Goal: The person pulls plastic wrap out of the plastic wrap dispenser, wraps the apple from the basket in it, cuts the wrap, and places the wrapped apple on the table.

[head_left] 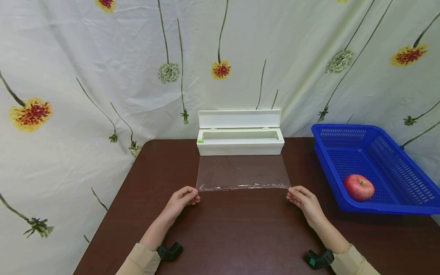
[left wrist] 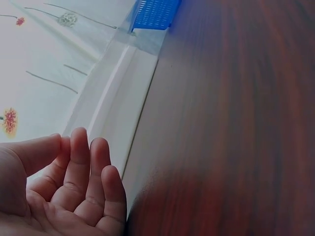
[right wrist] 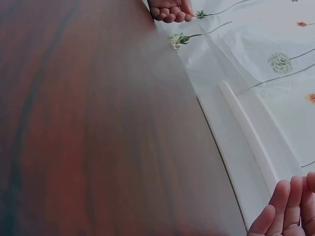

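A sheet of clear plastic wrap [head_left: 242, 172] stretches toward me from a white dispenser box [head_left: 240, 148], whose lid [head_left: 239, 119] stands raised at the back. My left hand [head_left: 181, 200] pinches the sheet's left front corner between thumb and forefinger. At the right front corner, my right hand [head_left: 305, 200] pinches it the same way. The front edge between them is gathered and shiny. In the left wrist view the left hand's fingers [left wrist: 78, 182] are curled, thumb meeting forefinger. Only part of the right hand [right wrist: 290, 209] shows in its own wrist view.
On the right of the brown table [head_left: 237, 229] stands a blue plastic basket [head_left: 405, 209] with a red apple [head_left: 358, 187] inside. A flowered white cloth [head_left: 137, 57] hangs behind the table. Each wrist wears a black device [head_left: 170, 252].
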The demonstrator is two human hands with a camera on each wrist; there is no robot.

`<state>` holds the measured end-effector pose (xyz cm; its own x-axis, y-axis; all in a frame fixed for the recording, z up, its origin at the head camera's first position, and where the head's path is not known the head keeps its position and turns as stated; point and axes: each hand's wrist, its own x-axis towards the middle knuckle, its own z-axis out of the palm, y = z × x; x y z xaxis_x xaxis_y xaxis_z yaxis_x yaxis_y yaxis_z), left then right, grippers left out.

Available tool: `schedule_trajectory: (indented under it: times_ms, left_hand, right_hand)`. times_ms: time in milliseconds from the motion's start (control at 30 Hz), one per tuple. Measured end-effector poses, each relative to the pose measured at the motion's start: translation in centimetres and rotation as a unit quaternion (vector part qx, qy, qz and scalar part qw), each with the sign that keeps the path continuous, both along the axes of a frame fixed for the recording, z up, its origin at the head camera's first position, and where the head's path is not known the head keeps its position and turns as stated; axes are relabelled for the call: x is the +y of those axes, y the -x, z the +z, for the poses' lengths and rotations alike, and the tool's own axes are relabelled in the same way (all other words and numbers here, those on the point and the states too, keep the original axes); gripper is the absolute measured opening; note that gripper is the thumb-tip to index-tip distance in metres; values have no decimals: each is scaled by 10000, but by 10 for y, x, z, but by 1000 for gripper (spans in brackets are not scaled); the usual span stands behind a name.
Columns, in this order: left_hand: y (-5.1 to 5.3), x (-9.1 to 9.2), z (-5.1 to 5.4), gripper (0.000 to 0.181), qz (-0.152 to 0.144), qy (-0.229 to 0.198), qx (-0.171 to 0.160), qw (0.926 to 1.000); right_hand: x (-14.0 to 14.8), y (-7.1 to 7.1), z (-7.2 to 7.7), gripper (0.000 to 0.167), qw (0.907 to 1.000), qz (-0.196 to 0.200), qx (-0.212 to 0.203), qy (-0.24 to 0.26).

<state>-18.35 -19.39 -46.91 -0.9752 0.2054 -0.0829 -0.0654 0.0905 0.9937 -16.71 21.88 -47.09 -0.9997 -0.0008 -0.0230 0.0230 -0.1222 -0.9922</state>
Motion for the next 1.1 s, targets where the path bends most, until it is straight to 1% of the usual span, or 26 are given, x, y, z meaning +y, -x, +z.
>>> schedule_trajectory:
  times_ms: [267,433,567,833,1100]
  left_hand:
    - [-2,0,-3,32,39,-42,54,10000]
    - [-5,0,-4,32,31,-42,154,9999]
    - [-7,0,-3,29,78,-60,119,9999]
    - [-12,0,-2,34,46,31,145,9999]
    - [-16,0,-3,29,51,51,120,9999]
  right_hand:
    - [1,-4,0,13,10000,68,31,37]
    - [1,-6,0,15,10000,73,45,43]
    - [1,-8,0,14,9999,96,63,41]
    - [1,-12,0,19,9997,143,151,90]
    - [2,-17,0,18,9996,195,195,107]
